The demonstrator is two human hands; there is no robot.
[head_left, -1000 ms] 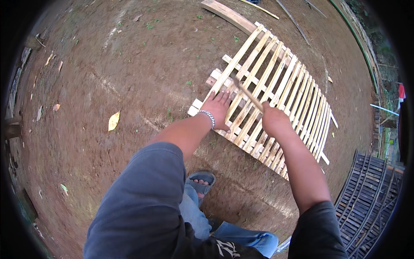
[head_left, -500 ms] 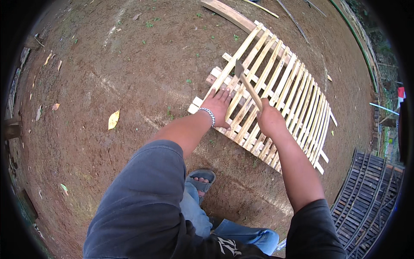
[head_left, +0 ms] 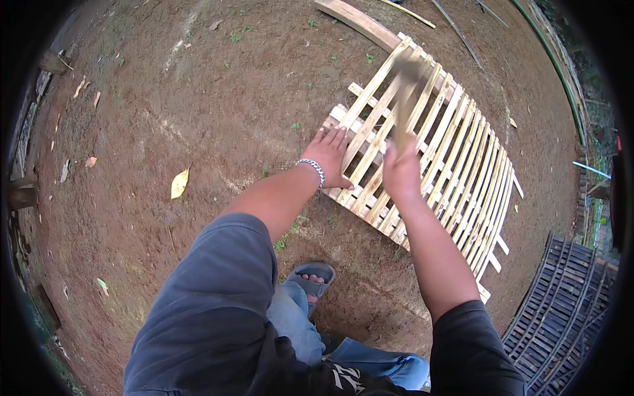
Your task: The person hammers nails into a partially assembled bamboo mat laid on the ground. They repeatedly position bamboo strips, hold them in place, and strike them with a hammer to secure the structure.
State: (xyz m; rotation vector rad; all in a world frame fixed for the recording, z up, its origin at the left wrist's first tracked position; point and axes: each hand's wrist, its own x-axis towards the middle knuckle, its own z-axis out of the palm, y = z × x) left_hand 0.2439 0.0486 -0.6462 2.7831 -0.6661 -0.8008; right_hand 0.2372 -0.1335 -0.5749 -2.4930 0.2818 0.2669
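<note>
A panel of pale wooden slats [head_left: 456,165], laid across several crosspieces, is on the ground ahead and to the right. My left hand [head_left: 328,157] lies flat on its left edge, fingers spread over the end slat. My right hand [head_left: 403,175] grips the wooden handle of a hammer [head_left: 404,109]. The hammer's dark head is raised over the upper left part of the panel and smeared by motion, so its exact shape is hard to make out. Crosspiece ends stick out past the slats at the right.
A thick plank [head_left: 360,25] reaches out from under the panel's far side. Thin strips [head_left: 456,30] lie on the bare soil beyond. A dark slatted rack [head_left: 561,317] stands at the lower right. My sandalled foot [head_left: 312,284] is below the panel; a yellow leaf [head_left: 179,183] lies left.
My right hand has moved up and left, swinging the hammer head up and rightward. The near crosspiece no longer projects beside my left hand; its end now shows at the panel's lower right.
</note>
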